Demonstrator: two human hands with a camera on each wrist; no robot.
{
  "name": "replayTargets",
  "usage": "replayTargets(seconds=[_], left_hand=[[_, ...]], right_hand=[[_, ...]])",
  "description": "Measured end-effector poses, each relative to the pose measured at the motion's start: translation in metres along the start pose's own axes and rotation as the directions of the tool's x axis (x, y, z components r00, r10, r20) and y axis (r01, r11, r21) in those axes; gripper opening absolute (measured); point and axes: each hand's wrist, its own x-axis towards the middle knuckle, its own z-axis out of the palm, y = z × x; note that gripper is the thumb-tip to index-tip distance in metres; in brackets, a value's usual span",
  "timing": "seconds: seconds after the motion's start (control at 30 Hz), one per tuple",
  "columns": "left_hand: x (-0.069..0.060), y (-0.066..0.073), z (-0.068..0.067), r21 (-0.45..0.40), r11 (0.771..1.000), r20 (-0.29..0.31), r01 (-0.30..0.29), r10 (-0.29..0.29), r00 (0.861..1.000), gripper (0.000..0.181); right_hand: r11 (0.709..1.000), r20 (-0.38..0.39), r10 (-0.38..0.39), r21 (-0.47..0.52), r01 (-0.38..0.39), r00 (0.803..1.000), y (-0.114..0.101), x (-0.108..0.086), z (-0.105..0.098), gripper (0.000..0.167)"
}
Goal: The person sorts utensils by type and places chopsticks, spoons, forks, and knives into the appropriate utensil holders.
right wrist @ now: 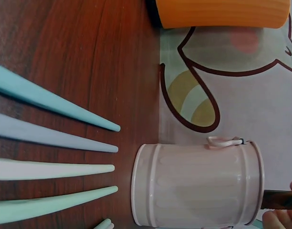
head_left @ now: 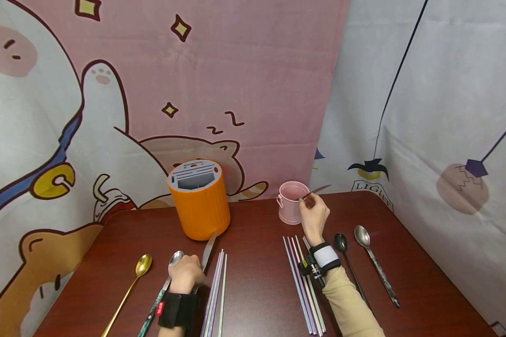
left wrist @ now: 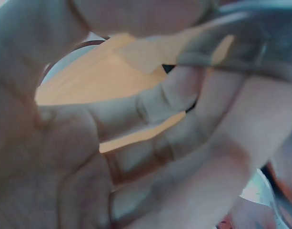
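Observation:
In the head view my left hand (head_left: 185,274) is lowered over the table, its fingers curled round a silver knife (head_left: 208,250) whose blade points towards the orange holder (head_left: 202,210). A green-handled spoon (head_left: 156,302) lies partly under that hand. The left wrist view shows curled fingers (left wrist: 184,157) near blurred shiny metal (left wrist: 231,52). My right hand (head_left: 315,217) pinches a thin dark utensil (head_left: 320,189) at the mouth of the upright pink bucket (head_left: 290,206). Seen from the right wrist, its dark end (right wrist: 279,199) meets the bucket's (right wrist: 198,183) rim; only fingertips (right wrist: 281,219) show.
A gold spoon (head_left: 124,295) lies at the left. Chopsticks lie in two groups, one (head_left: 216,295) right of the left hand, another (head_left: 304,290) left of the right forearm. A black spoon (head_left: 350,262) and a silver spoon (head_left: 375,262) are at the right. Printed cloth (head_left: 253,84) hangs behind.

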Motion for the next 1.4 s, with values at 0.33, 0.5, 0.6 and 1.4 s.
replayTargets(seconds=[0.33, 0.5, 0.6, 1.4], left_hand=[[-0.001, 0.008, -0.007, -0.004, 1.000, -0.018, 0.003, -0.003, 1.000, 0.042], [-0.004, 0.011, -0.010, 0.002, 1.000, -0.051, -0.028, 0.028, 0.998, 0.035], [-0.005, 0.012, -0.011, -0.005, 0.998, -0.090, -0.056, 0.055, 0.994, 0.032], [-0.034, 0.059, -0.021, -0.002, 0.968, -0.432, -0.250, 0.225, 0.873, 0.035]], right_hand=[[0.980, 0.091, 0.124, 0.148, -0.136, 0.988, -0.014, -0.021, -0.020, 0.045], [0.974, 0.126, 0.117, 0.179, -0.139, 0.985, -0.025, -0.032, -0.028, 0.051], [0.973, 0.163, 0.079, 0.202, -0.112, 0.983, -0.036, -0.039, -0.031, 0.049], [0.948, 0.645, -0.026, 0.258, -0.186, 0.764, -0.089, -0.106, -0.024, 0.032]])
